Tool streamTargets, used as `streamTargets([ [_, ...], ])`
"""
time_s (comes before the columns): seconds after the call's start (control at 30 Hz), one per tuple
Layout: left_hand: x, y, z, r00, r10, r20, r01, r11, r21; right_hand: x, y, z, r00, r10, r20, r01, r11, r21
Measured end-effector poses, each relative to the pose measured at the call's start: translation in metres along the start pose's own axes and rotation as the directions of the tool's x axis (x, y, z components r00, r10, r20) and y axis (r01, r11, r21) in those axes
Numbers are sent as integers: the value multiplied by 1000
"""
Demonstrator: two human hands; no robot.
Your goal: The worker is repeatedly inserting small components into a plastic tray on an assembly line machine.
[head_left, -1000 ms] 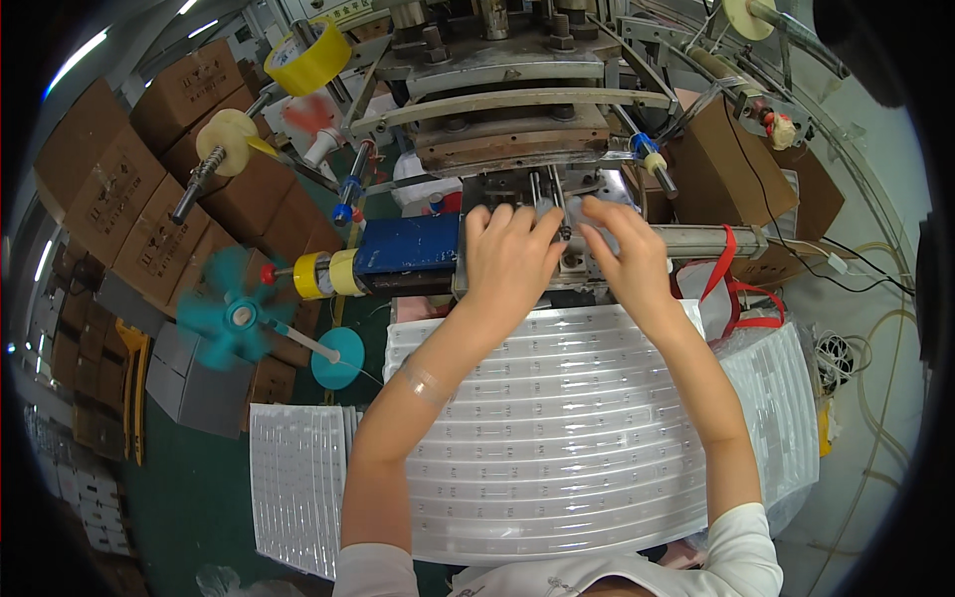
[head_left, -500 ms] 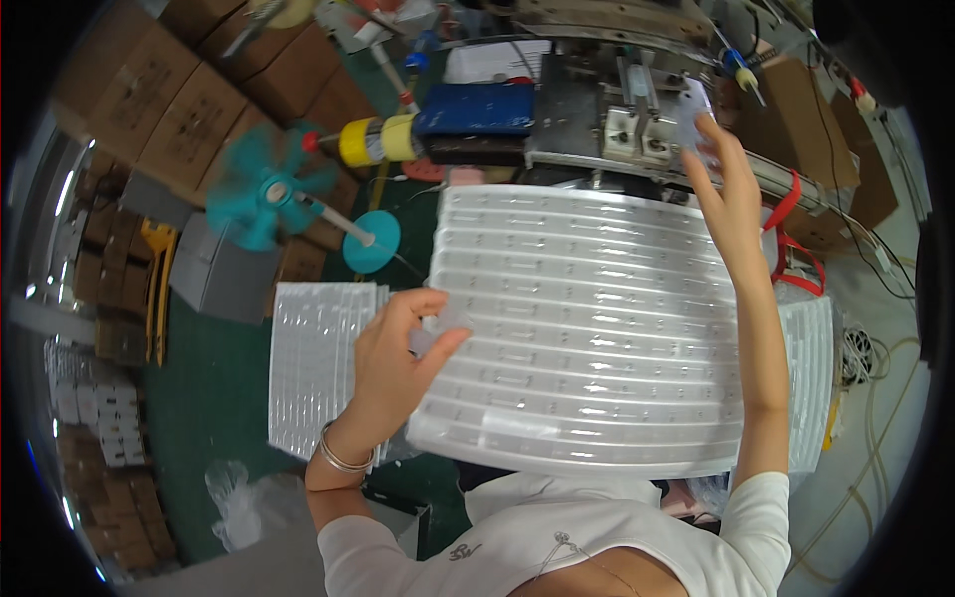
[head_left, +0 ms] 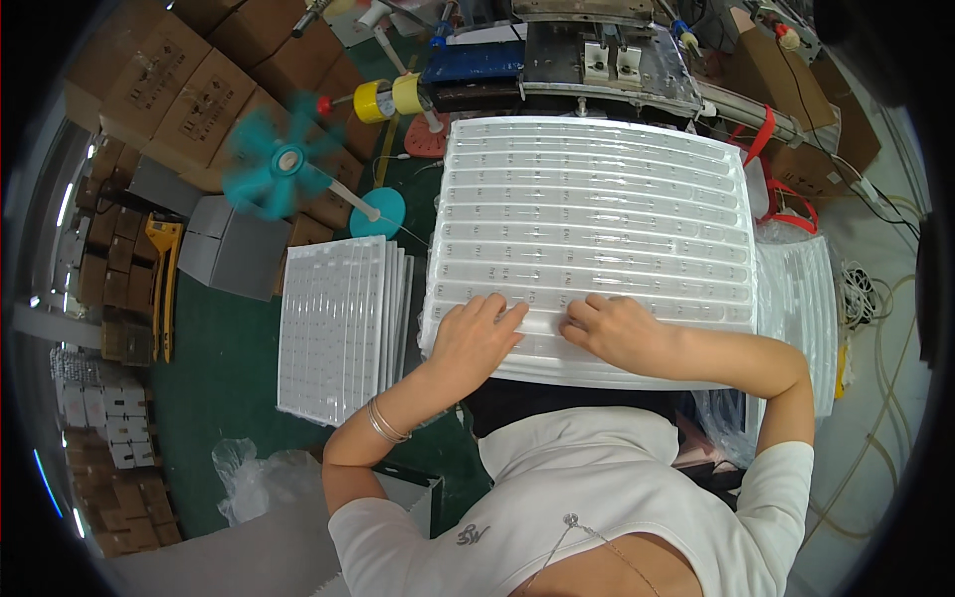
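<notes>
A large clear plastic tray [head_left: 597, 209] with several long ribbed channels lies in front of me on a stack of like trays. My left hand [head_left: 476, 336] rests palm down on its near edge, fingers spread. My right hand [head_left: 617, 331] lies flat beside it, fingertips touching the same channel, the two hands almost meeting. Neither hand grips anything. A grey metal machine [head_left: 607, 65] stands just beyond the tray's far edge.
A second stack of clear trays [head_left: 343, 323] lies to the left on the green floor. A teal fan [head_left: 284, 164] spins beyond it, with cardboard boxes [head_left: 179, 90] behind. More trays in plastic wrap [head_left: 801, 298] sit to the right, near cables [head_left: 875, 308].
My hands left the machine and came down to the tray's near edge. The left hand moved from the tray's left side to its top surface. My view tilted downward.
</notes>
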State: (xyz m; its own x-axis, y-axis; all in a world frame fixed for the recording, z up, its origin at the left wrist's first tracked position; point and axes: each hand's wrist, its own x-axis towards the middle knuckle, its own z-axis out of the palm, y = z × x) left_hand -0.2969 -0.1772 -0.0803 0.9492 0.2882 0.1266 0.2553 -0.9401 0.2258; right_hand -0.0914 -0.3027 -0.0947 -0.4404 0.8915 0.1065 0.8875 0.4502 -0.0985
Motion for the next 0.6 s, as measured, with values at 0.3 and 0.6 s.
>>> streamTargets([
  [0.3, 28, 19, 15, 975, 134, -179, -177, 951, -255, 7, 70, -56, 881, 331, -338, -173, 890, 422],
  [0.6, 26, 5, -10, 980, 174, 99, -159, 977, -139, -31, 118, -88, 600, 758, -256, -442, 580, 684],
])
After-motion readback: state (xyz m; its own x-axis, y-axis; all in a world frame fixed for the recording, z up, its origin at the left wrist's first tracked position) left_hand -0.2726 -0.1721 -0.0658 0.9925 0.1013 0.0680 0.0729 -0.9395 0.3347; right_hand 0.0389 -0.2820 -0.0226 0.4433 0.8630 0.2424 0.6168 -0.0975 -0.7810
